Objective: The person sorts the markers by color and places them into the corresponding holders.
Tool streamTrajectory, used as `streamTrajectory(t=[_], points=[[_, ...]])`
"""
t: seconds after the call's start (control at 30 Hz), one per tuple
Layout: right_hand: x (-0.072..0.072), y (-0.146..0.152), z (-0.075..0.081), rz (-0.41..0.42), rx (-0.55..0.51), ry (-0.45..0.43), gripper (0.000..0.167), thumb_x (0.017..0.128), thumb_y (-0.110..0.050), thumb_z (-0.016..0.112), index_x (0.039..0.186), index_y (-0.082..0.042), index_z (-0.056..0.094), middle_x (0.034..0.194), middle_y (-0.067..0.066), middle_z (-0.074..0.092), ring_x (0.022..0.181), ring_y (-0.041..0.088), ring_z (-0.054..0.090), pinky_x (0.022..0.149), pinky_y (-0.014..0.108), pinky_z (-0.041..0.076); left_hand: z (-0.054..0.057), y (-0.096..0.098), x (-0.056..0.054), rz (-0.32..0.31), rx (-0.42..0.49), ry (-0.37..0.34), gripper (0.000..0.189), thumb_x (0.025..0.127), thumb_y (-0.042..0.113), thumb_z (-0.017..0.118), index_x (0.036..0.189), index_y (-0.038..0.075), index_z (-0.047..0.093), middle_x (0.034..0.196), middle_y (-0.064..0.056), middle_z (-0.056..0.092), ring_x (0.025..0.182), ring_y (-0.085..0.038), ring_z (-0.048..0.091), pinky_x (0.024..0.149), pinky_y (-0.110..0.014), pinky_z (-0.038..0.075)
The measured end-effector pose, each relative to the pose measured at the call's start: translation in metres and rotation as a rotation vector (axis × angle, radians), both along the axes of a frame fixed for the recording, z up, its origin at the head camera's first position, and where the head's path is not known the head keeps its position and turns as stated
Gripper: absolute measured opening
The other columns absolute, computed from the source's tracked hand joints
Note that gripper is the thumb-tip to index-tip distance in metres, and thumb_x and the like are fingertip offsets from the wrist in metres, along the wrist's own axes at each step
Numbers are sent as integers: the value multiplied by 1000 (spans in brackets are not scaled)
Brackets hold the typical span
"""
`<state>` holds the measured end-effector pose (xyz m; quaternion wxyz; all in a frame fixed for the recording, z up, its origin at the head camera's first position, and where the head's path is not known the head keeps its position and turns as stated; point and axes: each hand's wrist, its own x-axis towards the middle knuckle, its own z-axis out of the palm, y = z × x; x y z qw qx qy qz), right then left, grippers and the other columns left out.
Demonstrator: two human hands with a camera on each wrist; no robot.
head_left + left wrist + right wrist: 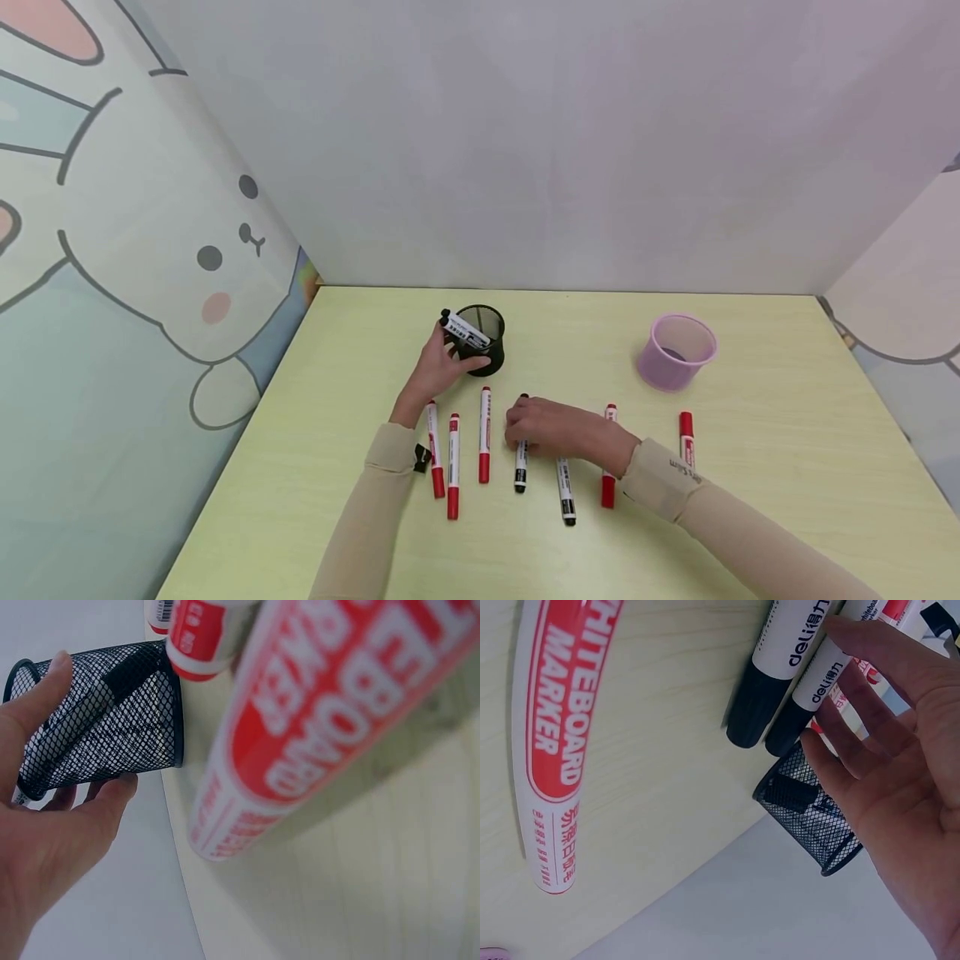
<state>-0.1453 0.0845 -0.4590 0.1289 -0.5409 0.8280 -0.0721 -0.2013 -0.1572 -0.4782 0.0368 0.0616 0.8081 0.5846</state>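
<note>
At the back of the table, my left hand (441, 368) holds the black mesh pen cup (495, 352), thumb and fingers on opposite sides of it. A black whiteboard marker (467, 330) leans in that cup, its end sticking out over the rim; through the mesh its dark part shows in the left wrist view. My right hand (557, 427) reaches over a second black marker (521, 475) on the table and pinches its barrel (823, 675) between the fingertips. Another black marker (566, 493) lies just beside it, under the wrist.
Three red markers (484, 433) lie between the two hands, pointing away from me. Two more red markers (687, 435) are on the right, partly covered by the right forearm. A lilac cup (660, 367) stands behind them. Fabric walls (555, 167) enclose the table.
</note>
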Motion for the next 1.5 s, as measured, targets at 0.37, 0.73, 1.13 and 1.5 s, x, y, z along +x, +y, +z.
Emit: streamTrajectory(t=[0.37, 0.73, 1.13, 1.5], points=[[1, 1, -4, 59, -74, 110, 13, 93, -10, 77, 103, -18, 74, 99, -4, 66, 90, 13, 58, 87, 25, 53, 0, 1, 0, 9, 4, -14, 95, 83, 14, 88, 156, 5, 28, 151, -12, 44, 147, -28, 37, 119, -40, 37], [0, 2, -2, 84, -112, 219, 18, 93, -8, 76, 108, -18, 73, 104, -2, 67, 91, 12, 60, 85, 24, 55, 4, 0, 3, 2, 19, -12, 93, 84, 13, 88, 155, 4, 28, 152, -15, 43, 147, -30, 36, 120, -42, 35], [-4, 7, 6, 61, -199, 366, 24, 92, -13, 78, 113, -16, 69, 107, -1, 67, 90, 10, 64, 76, 21, 58, 9, 2, 5, -9, 16, -24, 90, 86, 8, 85, 154, 1, 27, 154, -21, 42, 148, -32, 35, 121, -43, 33], [-8, 11, 14, 37, -382, 385, 27, 88, -8, 80, 112, -11, 68, 104, 2, 68, 81, 9, 64, 70, 16, 57, 0, -1, 1, -2, 2, 12, 92, 83, 15, 89, 152, 1, 30, 148, -14, 48, 145, -28, 40, 119, -42, 36]])
